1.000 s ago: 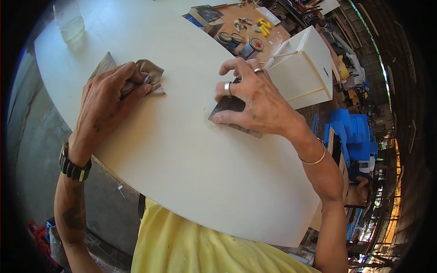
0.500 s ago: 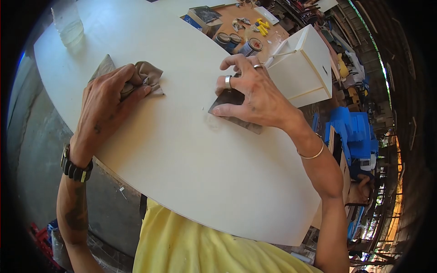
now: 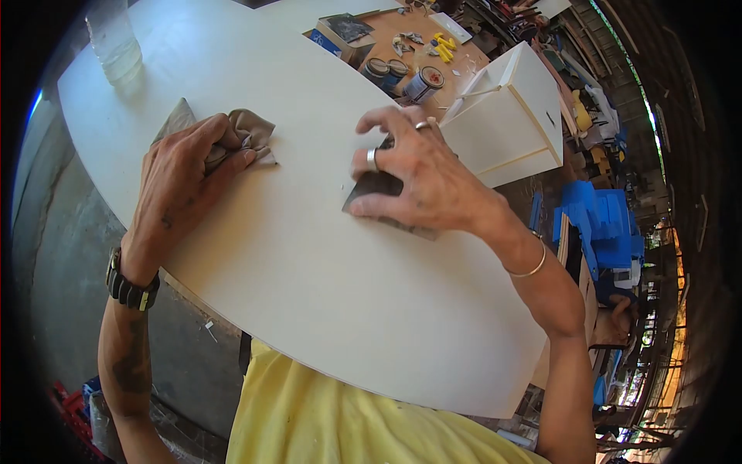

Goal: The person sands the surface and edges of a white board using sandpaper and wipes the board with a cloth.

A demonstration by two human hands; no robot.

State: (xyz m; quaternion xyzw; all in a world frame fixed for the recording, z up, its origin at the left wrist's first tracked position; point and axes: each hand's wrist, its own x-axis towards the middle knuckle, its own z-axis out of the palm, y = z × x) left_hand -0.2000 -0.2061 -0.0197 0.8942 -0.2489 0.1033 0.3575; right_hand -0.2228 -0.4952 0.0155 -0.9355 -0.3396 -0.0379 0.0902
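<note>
A large white panel point(image 3: 325, 309) lies flat in front of me. On its left part, my left hand point(image 3: 185, 174) is closed around a crumpled beige rag point(image 3: 255, 133) that rests on the surface. My right hand point(image 3: 433, 178), slightly blurred, presses a dark piece of sandpaper point(image 3: 377, 185) flat against the panel near its middle. The thumb and fingers grip the sandpaper at its edges, and the palm covers much of it. A tiny pale speck sits on the panel just left of the sandpaper.
A clear container point(image 3: 117, 58) with some liquid stands at the panel's far left. Beyond the panel, a brown worktop point(image 3: 402, 35) carries paint cans point(image 3: 425, 83) and yellow pieces point(image 3: 444, 48). A white cabinet box point(image 3: 510, 116) and blue stacked items point(image 3: 599, 224) are to the right.
My right hand has slid the sandpaper a little left and toward me, over a faint smudge seen before. My left hand and the rag stay nearly still.
</note>
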